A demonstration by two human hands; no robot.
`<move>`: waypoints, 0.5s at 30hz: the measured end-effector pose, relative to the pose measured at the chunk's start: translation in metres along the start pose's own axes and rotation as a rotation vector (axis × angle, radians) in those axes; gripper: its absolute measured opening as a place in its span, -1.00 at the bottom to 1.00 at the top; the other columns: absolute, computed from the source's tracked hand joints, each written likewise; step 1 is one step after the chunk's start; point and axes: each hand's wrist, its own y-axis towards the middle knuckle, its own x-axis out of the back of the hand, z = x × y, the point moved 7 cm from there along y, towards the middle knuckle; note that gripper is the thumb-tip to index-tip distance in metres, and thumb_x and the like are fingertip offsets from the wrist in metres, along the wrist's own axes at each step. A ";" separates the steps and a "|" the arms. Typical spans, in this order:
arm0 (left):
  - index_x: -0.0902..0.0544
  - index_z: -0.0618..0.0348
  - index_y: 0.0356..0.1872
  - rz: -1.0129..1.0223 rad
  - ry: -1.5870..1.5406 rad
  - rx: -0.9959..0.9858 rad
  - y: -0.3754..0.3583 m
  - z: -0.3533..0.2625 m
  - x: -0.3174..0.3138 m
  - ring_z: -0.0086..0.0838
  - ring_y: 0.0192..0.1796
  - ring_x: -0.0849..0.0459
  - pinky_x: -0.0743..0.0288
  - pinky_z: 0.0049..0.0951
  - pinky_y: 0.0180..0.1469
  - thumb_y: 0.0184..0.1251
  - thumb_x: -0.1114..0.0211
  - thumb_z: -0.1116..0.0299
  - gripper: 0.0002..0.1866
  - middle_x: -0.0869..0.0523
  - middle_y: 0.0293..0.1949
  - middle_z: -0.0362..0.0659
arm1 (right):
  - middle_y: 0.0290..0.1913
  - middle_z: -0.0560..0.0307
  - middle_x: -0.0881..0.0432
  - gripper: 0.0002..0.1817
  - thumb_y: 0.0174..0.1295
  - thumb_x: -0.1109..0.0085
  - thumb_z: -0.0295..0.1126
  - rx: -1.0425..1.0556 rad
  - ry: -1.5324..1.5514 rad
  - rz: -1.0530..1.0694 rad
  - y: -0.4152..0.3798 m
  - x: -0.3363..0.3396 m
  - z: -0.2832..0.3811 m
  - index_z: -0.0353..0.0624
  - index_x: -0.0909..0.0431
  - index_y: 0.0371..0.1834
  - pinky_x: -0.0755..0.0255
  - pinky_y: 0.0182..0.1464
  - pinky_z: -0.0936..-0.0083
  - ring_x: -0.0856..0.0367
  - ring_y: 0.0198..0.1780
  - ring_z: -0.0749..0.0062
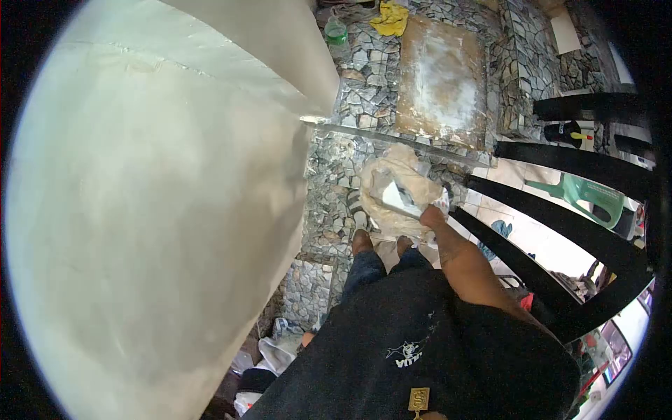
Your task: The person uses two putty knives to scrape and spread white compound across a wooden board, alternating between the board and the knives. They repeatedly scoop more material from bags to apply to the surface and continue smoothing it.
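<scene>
My right hand [432, 216] is closed on a flat metal tool [404, 208] that looks like a wide putty knife. White material lies beside or on its blade; the exact contact is unclear. Around the tool is a crumpled, translucent plastic bag or liner [399, 162], open at the top, in front of my feet. Of my left side, only a small patch of skin [307, 339] shows at the shirt's edge, perhaps part of my left hand, with no fingers visible.
A smooth pale wall [175, 196] fills the left. Ahead, a white-smeared board [441, 80] lies on stone-patterned flooring near a yellow cloth [390, 18] and a green-filled bottle [336, 31]. Black railing bars [560, 213] stand at right; beyond them is a green chair [591, 198].
</scene>
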 end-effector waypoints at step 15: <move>-0.61 0.43 -0.17 0.062 0.109 -0.174 0.119 -0.042 0.045 -0.06 -0.15 -0.66 -0.50 -0.18 -0.12 0.02 -0.41 0.24 -0.56 -0.69 -0.23 0.15 | -0.47 0.01 -0.49 -0.79 0.12 -0.11 -0.22 -0.396 0.202 0.069 0.019 0.003 0.019 -0.14 -0.55 -0.42 -0.39 -0.45 0.25 -0.45 -0.48 0.20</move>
